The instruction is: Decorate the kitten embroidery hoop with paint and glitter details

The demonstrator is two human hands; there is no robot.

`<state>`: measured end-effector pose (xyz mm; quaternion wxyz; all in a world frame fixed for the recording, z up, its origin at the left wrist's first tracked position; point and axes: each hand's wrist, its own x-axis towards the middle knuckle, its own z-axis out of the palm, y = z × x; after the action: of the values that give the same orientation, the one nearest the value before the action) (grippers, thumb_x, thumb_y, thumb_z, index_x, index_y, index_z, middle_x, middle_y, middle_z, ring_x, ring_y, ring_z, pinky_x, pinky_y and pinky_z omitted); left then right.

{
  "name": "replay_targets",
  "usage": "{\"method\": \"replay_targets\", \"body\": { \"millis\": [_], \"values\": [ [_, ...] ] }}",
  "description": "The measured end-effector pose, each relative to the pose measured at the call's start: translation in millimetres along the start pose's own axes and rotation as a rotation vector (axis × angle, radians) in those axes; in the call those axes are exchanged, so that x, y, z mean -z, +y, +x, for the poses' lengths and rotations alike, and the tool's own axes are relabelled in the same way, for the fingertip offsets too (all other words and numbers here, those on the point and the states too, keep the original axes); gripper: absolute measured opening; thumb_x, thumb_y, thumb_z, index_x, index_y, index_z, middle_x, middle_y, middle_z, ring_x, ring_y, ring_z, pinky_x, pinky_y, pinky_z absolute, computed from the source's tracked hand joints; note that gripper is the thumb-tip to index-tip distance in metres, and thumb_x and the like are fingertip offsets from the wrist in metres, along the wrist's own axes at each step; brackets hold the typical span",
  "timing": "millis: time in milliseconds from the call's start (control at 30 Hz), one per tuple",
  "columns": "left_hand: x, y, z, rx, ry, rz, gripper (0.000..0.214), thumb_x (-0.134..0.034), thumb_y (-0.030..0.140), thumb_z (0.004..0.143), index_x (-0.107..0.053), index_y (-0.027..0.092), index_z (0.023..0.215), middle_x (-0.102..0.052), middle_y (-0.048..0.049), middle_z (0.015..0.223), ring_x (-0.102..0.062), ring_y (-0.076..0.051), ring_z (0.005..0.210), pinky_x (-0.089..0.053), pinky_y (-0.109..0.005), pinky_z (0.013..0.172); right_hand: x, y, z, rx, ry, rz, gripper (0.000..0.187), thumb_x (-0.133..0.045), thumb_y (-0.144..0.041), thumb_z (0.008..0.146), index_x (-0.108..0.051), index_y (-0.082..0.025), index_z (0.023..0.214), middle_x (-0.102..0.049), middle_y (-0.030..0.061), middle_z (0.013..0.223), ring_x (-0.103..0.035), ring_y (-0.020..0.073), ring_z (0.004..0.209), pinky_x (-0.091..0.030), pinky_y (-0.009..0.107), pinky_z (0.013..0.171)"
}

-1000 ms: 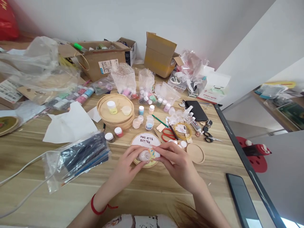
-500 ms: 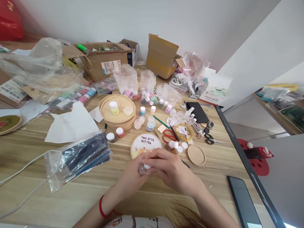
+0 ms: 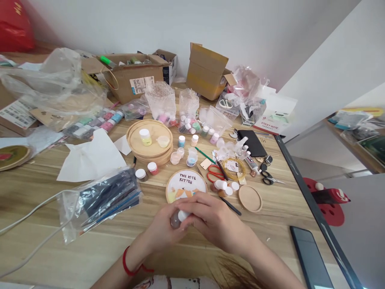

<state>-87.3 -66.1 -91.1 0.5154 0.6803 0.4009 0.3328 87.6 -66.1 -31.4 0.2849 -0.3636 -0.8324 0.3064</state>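
Note:
My left hand [image 3: 164,228] grips a small clear paint bottle [image 3: 176,219] by its body, low over the near middle of the wooden table [image 3: 192,249]. My right hand [image 3: 212,220] is closed round the bottle's white cap [image 3: 183,215]. Just beyond the hands lies a round wooden hoop [image 3: 185,185] lettered "THE KITE KITTEN" with a painted picture. Several small capped paint pots [image 3: 224,187] stand right of the hoop. A red cord circles my left wrist.
A plastic bag of brushes [image 3: 102,200] lies at the left. Stacked round wooden plates [image 3: 149,142], red scissors [image 3: 214,172], a small wooden coaster [image 3: 250,198], bags of paint pots and cardboard boxes [image 3: 204,72] crowd the far side. A dark phone [image 3: 311,257] lies at the near right edge.
Both hands have drawn the bottle toward me, off the hoop, so the painted picture now shows. My right hand has closed over the cap.

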Motion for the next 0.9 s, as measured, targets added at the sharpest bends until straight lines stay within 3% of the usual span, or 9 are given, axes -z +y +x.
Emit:
{"method": "replay_targets", "body": {
  "millis": [67,233,367,467,533,600,667,800,900],
  "values": [
    [-0.2,-2.8,2.4,-0.007,0.054,0.068,0.048,-0.055,0.026,0.076,-0.058,0.018,0.123,-0.072,-0.0065,0.094,-0.069,-0.022,0.089,-0.057,-0.034,0.078,-2.3,0.7,3.1,-0.03,0.032,-0.15,0.017,-0.054,-0.028,0.096,-0.065,-0.017,0.104,-0.066,0.0095,0.096,-0.063,0.019,0.087,-0.054,0.031,0.076],
    [-0.2,-7.0,6.1,-0.1,0.154,0.438,0.071,-0.046,0.028,0.088,-0.02,0.014,0.153,-0.064,0.0017,0.065,-0.061,-0.015,0.057,-0.05,-0.027,0.06,-9.4,9.5,13.1,-0.01,0.052,-0.441,0.04,-0.04,-0.04,0.101,-0.059,-0.019,0.073,-0.06,0.0069,0.073,-0.055,0.019,0.07,-0.045,0.03,0.063],
    [-0.9,-5.5,8.7,-0.18,0.177,0.636,0.077,-0.046,0.022,0.087,-0.01,0.013,0.155,-0.07,-0.0053,0.079,-0.066,-0.019,0.071,-0.05,-0.028,0.065,-11.1,19.6,13.6,-0.165,-0.002,-0.327,0.056,-0.028,-0.038,0.104,-0.06,-0.018,0.062,-0.058,0.0039,0.059,-0.053,0.015,0.057,-0.039,0.027,0.058],
    [2.1,-1.5,11.9,-0.075,0.076,0.567,0.087,-0.05,0.018,0.08,-0.006,0.016,0.156,-0.071,-0.0017,0.078,-0.065,-0.019,0.067,-0.048,-0.027,0.061,0.6,21.3,9.3,-0.263,-0.054,-0.205,0.06,-0.022,-0.038,0.105,-0.063,-0.018,0.066,-0.06,0.0035,0.06,-0.055,0.0145,0.056,-0.041,0.026,0.058],
    [6.2,1.8,14.7,0.041,0.01,0.49,0.09,-0.052,0.02,0.078,-0.007,0.015,0.156,-0.068,0.0018,0.071,-0.062,-0.017,0.061,-0.044,-0.026,0.057,11.7,20.8,4.8,-0.202,-0.035,-0.184,0.046,-0.031,-0.042,0.103,-0.067,-0.017,0.089,-0.067,0.0077,0.081,-0.062,0.0186,0.075,-0.048,0.03,0.069],
    [10.6,5.2,17.6,0.123,-0.042,0.417,0.09,-0.055,0.023,0.077,-0.012,0.015,0.155,-0.067,0.0023,0.07,-0.06,-0.017,0.06,-0.042,-0.025,0.055,20.3,21.1,-0.2,-0.089,-0.035,-0.145,0.032,-0.044,-0.039,0.1,-0.06,-0.018,0.119,-0.066,0.0121,0.11,-0.061,0.0223,0.101,-0.049,0.035,0.085],
    [13.8,8.5,19.7,0.159,-0.093,0.362,0.09,-0.057,0.023,0.075,-0.017,0.016,0.155,-0.066,0.0029,0.07,-0.059,-0.016,0.06,-0.041,-0.025,0.055,23.3,22.8,-4.3,0.0,-0.044,-0.096,0.03,-0.048,-0.03,0.099,-0.054,-0.021,0.127,-0.063,0.0118,0.119,-0.059,0.0212,0.108,-0.049,0.035,0.09],
    [14.2,14.4,22.0,0.175,-0.145,0.384,0.092,-0.057,0.018,0.072,-0.018,0.017,0.155,-0.062,0.0051,0.063,-0.056,-0.016,0.056,-0.037,-0.024,0.053,14.8,27.1,-5.6,0.017,-0.026,-0.161,0.02,-0.041,-0.025,0.101,-0.059,-0.018,0.107,-0.065,0.0092,0.094,-0.06,0.019,0.084,-0.049,0.03,0.073],
    [10.4,13.9,24.2,0.121,-0.128,0.486,0.092,-0.054,0.018,0.075,-0.01,0.014,0.156,-0.062,0.0039,0.061,-0.058,-0.018,0.056,-0.037,-0.025,0.053,1.3,29.8,-0.3,-0.053,-0.031,-0.321,0.034,-0.034,-0.031,0.102,-0.06,-0.017,0.084,-0.063,0.0104,0.081,-0.058,0.021,0.073,-0.047,0.033,0.065]
  ]
}}
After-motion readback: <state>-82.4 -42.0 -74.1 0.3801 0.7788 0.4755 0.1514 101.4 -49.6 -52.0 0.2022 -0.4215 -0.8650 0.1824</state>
